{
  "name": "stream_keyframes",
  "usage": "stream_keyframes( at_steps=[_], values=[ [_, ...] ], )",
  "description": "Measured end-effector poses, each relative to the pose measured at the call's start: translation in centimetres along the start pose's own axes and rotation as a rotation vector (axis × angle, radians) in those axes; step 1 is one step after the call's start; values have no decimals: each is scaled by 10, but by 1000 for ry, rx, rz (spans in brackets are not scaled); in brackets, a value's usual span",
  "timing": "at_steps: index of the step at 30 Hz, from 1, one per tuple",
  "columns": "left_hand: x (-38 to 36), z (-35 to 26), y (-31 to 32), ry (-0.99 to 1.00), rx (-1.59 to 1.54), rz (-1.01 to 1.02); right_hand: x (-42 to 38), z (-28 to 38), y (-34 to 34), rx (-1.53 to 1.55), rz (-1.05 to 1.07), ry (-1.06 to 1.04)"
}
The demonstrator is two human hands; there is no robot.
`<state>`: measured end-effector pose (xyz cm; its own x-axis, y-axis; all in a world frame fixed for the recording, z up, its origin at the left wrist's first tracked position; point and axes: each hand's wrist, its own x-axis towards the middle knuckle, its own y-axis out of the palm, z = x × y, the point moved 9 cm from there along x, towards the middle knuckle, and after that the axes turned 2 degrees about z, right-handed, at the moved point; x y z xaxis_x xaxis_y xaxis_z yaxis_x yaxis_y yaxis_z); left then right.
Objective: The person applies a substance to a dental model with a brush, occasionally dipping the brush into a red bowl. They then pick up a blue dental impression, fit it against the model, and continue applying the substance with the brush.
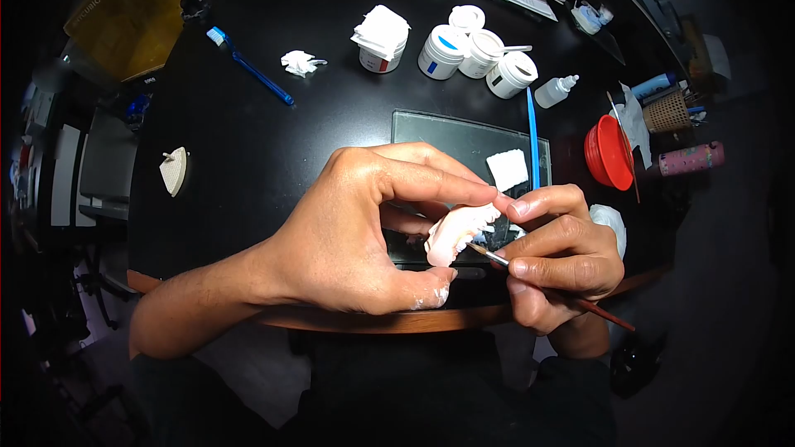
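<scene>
Between the thumb and fingers of my left hand [364,223] is a pale pink denture [451,236] with a row of white teeth along its right side. White residue marks the left thumb. My right hand [567,257] pinches a thin paintbrush [494,257] with a metal ferrule and a dark red handle. The brush tip touches or nearly touches the denture by the teeth. Beneath both hands lies a glass slab [447,136], with a folded white pad [508,170] on it. Under the right hand, a white wad [610,228] shows in part.
Several white jars [443,51] stand at the back, with a dropper bottle [555,91] to their right. A blue spatula [533,136] lies on the slab's right side. Beyond it sits a red bowl [607,153]. At left are a blue toothbrush [248,66] and a beige piece [173,171].
</scene>
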<state>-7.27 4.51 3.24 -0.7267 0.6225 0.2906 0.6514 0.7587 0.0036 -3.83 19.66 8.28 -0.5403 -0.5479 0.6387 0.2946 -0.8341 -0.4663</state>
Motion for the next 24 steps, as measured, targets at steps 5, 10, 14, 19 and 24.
stream_keyframes(
  at_steps=[5, 10, 14, 19, 24],
  values=[
    [0, 0, 0, 1, -2, -9, -1, 0, 1, 0, 0, -6],
    [1, -4, -1, 42, 49, -14, -1, -1, -4, 50, -45, 26],
    [1, -6, 0, 53, 129, -46, -6, -14, -9, 181, -97, 66],
    [0, -1, 4, 43, 142, -69, -11, -26, -9, 303, -166, 76],
    [1, -2, 5, 30, 121, -69, -13, -26, -9, 340, -189, 60]
  ],
)
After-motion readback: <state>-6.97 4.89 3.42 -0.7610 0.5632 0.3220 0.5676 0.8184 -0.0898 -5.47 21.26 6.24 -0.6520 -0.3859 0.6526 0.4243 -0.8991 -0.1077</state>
